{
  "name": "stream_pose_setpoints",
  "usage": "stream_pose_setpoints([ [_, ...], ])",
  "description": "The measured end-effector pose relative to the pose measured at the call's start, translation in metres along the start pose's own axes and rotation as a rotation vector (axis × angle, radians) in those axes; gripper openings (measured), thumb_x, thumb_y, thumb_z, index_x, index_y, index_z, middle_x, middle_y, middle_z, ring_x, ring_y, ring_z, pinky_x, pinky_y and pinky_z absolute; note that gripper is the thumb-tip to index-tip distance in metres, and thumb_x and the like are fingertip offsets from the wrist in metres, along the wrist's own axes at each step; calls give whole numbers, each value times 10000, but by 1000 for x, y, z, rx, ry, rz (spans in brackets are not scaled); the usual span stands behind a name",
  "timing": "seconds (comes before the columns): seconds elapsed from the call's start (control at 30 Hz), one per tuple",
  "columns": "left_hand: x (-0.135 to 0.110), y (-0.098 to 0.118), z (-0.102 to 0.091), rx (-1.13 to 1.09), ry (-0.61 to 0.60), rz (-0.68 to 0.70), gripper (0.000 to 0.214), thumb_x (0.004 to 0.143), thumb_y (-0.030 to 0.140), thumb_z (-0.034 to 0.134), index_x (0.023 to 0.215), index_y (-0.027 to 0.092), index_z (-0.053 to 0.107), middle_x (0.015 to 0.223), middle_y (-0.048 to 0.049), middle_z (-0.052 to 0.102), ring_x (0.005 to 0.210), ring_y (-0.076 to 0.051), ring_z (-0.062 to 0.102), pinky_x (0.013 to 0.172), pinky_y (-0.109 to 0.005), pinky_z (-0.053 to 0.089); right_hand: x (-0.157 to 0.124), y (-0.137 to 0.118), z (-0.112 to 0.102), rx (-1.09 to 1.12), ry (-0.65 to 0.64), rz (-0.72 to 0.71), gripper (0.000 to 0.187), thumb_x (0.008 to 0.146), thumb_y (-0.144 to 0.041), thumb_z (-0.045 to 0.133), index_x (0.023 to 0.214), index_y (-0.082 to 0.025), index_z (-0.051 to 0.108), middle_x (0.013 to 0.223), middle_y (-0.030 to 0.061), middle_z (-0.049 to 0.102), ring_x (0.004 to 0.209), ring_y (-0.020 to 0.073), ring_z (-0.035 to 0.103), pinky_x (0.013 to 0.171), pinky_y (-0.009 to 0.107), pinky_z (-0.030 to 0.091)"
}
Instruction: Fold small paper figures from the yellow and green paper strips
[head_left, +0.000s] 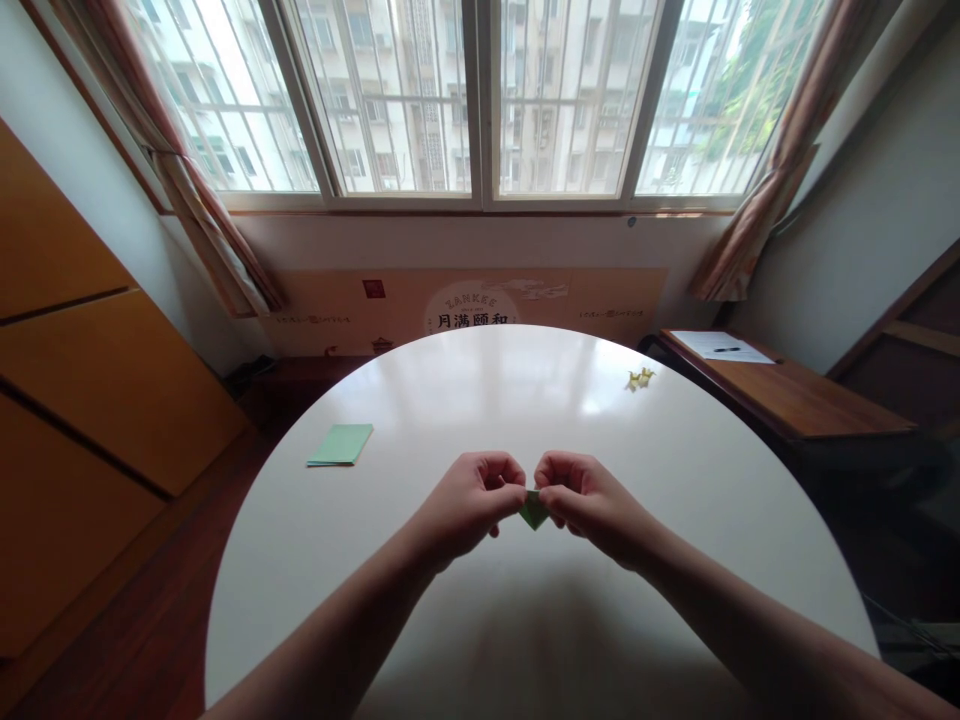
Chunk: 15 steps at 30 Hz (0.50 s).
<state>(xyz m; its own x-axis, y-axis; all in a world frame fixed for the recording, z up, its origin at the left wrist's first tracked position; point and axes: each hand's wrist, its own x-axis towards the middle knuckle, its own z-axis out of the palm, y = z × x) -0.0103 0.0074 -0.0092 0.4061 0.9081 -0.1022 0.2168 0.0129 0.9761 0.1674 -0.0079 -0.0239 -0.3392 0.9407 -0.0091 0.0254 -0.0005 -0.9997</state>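
Note:
A small folded piece of green paper [533,510] is pinched between both hands just above the round white table [420,420]. My left hand [474,497] is curled, its fingertips closed on the paper's left side. My right hand [581,495] is curled the same way and grips the paper's right side. Most of the paper is hidden by the fingers; only a pointed lower tip shows.
A stack of light green paper sheets [341,444] lies on the table's left part. A small yellow folded paper figure [640,378] sits at the far right. A wooden side desk [795,390] with a sheet and pen stands to the right, and orange cabinets [82,390] to the left.

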Motion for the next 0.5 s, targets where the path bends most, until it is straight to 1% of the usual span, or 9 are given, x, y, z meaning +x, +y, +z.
stream_pose_setpoints([
  [0.13, 1, -2, -1, 18, 25, 15, 70, 663, 215, 594, 669, 145, 588, 587, 30, 529, 519, -93, 445, 438, -202, 383, 0, -2, -2, 7, -2, -5, 25, 697, -207, 563, 702, -189, 546, 543, -65, 491, 466, 75, 340, 442, 203, 231],
  [0.3, 2, -4, -2, 40, 20, 32, 103, 688, 247, 613, 692, 146, 598, 601, 21, 550, 527, -102, 455, 440, -209, 385, 3, -2, -6, -49, 6, -10, 27, 691, -211, 546, 697, -186, 552, 544, -59, 491, 481, 89, 367, 458, 214, 258],
  [0.4, 2, -4, -2, 99, 21, 28, 109, 701, 262, 611, 705, 154, 601, 595, 25, 545, 516, -106, 455, 440, -215, 379, 5, 1, -7, -133, 10, -64, 28, 700, -196, 533, 682, -186, 553, 567, -49, 497, 522, 106, 396, 493, 229, 295],
  [0.5, 1, -2, -2, 201, 25, 31, 108, 713, 266, 598, 700, 159, 598, 596, 23, 539, 525, -114, 462, 448, -216, 364, 7, 6, -7, -263, 62, -129, 61, 696, -168, 536, 638, -188, 528, 582, -45, 476, 563, 117, 399, 517, 237, 299],
])
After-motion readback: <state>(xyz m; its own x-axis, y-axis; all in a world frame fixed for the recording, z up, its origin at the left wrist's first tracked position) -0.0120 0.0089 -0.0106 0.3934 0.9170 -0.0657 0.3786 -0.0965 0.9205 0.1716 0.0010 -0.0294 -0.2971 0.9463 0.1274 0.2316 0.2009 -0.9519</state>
